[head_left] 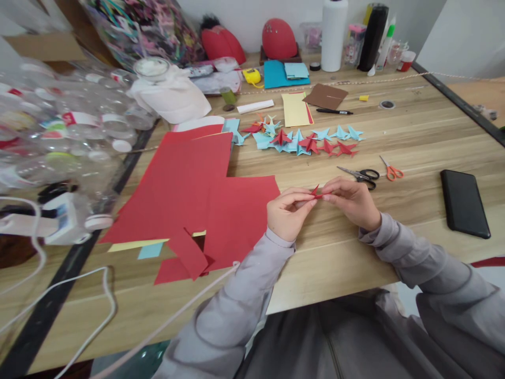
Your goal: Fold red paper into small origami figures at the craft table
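A small folded piece of red paper (pixel 316 192) is pinched between my two hands just above the table. My left hand (pixel 290 211) grips its left side, thumb and fingers pressed together. At its right end, the fingertips of my right hand (pixel 353 202) close on it; most of the piece is hidden by fingers. Beyond my hands lies a cluster of folded paper cranes, with a red crane (pixel 281 138) and a light blue crane (pixel 299 142) among them. Large red paper sheets (pixel 185 181) spread out left of my left hand.
Black-handled scissors (pixel 365 176) and orange-handled scissors (pixel 391 169) lie past my right hand. A black phone (pixel 465 202) rests at the right. Red paper strips (pixel 188 253) and white cables (pixel 106 295) are at the left, near many plastic bottles (pixel 84 121). A white bottle (pixel 334 37) stands behind.
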A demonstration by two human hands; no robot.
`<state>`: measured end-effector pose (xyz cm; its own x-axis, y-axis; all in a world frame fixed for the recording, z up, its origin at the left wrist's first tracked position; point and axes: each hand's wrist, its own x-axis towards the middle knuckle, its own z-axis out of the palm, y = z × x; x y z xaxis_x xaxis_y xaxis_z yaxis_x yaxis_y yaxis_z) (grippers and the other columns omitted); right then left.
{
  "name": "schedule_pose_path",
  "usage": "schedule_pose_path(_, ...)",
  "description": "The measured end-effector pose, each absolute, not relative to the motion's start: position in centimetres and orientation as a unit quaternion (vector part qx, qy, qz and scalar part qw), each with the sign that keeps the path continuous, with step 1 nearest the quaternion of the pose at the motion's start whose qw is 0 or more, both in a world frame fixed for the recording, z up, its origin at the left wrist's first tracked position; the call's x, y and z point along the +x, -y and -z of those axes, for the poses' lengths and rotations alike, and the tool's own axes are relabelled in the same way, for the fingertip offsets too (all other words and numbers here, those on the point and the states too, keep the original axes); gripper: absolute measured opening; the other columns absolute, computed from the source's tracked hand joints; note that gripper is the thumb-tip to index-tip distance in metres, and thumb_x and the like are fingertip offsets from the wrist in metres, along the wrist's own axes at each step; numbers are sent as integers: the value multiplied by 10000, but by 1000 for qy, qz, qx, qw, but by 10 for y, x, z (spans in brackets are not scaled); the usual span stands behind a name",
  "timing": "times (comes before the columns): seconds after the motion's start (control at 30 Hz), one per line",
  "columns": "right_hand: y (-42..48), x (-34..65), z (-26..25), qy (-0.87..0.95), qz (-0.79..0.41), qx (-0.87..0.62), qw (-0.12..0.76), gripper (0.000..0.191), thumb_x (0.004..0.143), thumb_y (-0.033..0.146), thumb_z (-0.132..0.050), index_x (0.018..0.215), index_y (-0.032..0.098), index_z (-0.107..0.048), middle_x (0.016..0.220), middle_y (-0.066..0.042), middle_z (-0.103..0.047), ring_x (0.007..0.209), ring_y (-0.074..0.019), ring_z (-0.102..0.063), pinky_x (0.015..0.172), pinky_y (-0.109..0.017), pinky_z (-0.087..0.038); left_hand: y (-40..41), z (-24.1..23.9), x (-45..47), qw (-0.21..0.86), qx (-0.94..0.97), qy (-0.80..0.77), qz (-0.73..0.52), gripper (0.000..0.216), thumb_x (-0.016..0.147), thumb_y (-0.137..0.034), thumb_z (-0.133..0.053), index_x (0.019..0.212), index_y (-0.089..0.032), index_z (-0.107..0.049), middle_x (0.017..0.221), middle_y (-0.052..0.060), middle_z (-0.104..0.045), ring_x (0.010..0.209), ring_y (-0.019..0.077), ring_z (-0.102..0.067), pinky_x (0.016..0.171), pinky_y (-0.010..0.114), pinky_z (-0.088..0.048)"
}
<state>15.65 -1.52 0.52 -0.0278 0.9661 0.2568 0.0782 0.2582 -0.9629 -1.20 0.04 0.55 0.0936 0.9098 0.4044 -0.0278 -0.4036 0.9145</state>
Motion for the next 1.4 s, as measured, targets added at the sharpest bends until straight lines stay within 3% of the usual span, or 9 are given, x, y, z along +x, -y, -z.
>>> schedule_pose_path(0.33,16,158,-12,603,-386,-451,533,235,720,428,-741,677,202,-694,698,-36,-647,661,-156,-578,651,-321,-455,1,-6,-11,413,613,-359,-571,86,635,-153,-784,688,-205,-741,766,40,-717,742,148,-676,658,276,-573)
schedule_pose_path(0.5,16,159,-10,617,-375,-440,534,239,738,399,-734,654,189,-656,675,-24,-627,653,-147,-567,655,-310,-448,1,-7,-10,418,611,-346,-577,108,628,-128,-786,691,-204,-743,754,34,-714,737,136,-677,653,249,-567)
schedule_pose_path(0.6,17,157,-8,605,-387,-450,531,248,725,422,-739,770,189,-664,778,-39,-663,746,-167,-614,705,-321,-482,1,-6,-10,416,607,-348,-581,99,628,-133,-786,689,-197,-741,759,36,-716,740,139,-680,657,250,-567)
schedule_pose_path(0.7,17,155,-6,587,-402,-460,532,461,637,438,-800,1000,209,-633,972,-68,-676,893,-200,-639,738,-327,-516,-1,-5,-11,409,603,-354,-587,81,630,-153,-783,685,-194,-740,765,41,-718,740,146,-680,661,261,-569)
schedule_pose_path(0.83,16,156,-4,556,-419,-465,546,587,596,440,-824,1080,220,-575,984,-64,-661,860,-180,-639,705,-304,-534,-3,-3,-12,404,595,-365,-591,81,624,-160,-781,685,-197,-740,777,40,-719,740,147,-680,657,264,-573)
schedule_pose_path(1.07,18,154,-5,558,-441,-449,541,402,706,412,-754,1005,186,-609,714,13,-626,626,-109,-600,597,-251,-503,-1,-2,-11,388,616,-356,-585,81,641,-126,-763,685,-188,-736,779,41,-712,749,143,-679,652,253,-572)
schedule_pose_path(1.23,20,153,-5,612,-338,-488,523,240,774,390,-691,892,181,-703,819,-56,-719,743,-159,-661,671,-293,-539,0,-1,-11,374,632,-361,-575,80,655,-116,-758,691,-183,-734,778,43,-709,744,140,-676,653,254,-570)
schedule_pose_path(1.4,18,156,-5,539,-413,-471,563,378,699,396,-757,1006,190,-679,1015,-84,-726,791,-179,-693,729,-332,-563,-1,-2,-12,360,643,-360,-572,102,657,-89,-748,682,-187,-732,768,38,-712,738,133,-675,645,246,-565)
